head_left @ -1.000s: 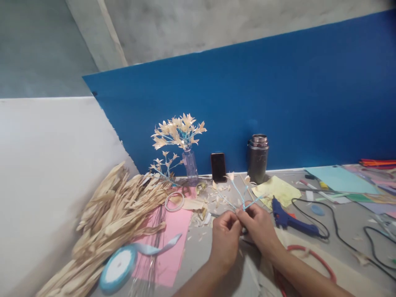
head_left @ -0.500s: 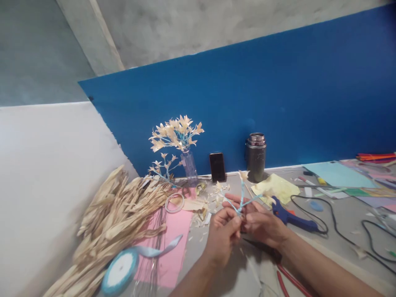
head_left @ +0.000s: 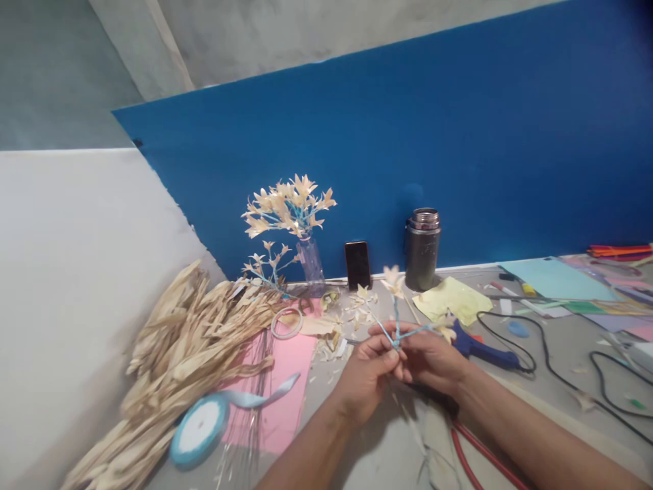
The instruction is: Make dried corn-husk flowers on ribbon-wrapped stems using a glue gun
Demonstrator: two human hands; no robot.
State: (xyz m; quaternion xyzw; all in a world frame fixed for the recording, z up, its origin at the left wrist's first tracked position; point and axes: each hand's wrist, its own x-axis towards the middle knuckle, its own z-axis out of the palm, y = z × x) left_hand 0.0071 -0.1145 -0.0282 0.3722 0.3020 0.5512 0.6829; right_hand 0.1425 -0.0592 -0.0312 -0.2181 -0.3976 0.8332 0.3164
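My left hand (head_left: 365, 373) and my right hand (head_left: 429, 357) meet above the grey table, both pinching the base of a small blue-wrapped wire sprig (head_left: 396, 320). The sprig branches into three stems tipped with pale cream husk flowers. Fingertips of both hands are closed around the point where the stems join. A roll of light blue ribbon (head_left: 198, 431) lies at the lower left with a loose tail, beside pink paper (head_left: 286, 381).
A heap of dried husks (head_left: 183, 354) fills the left. At the blue backboard stand a small vase of finished flowers (head_left: 292, 218), a phone (head_left: 357, 264) and a dark flask (head_left: 422, 248). A blue glue gun (head_left: 484, 350) with black cable and coloured papers (head_left: 556, 279) lie right.
Both hands lifted the sprig slightly off the table and turned it more upright. The view shifted a little, so the table objects sit lower-left to before.
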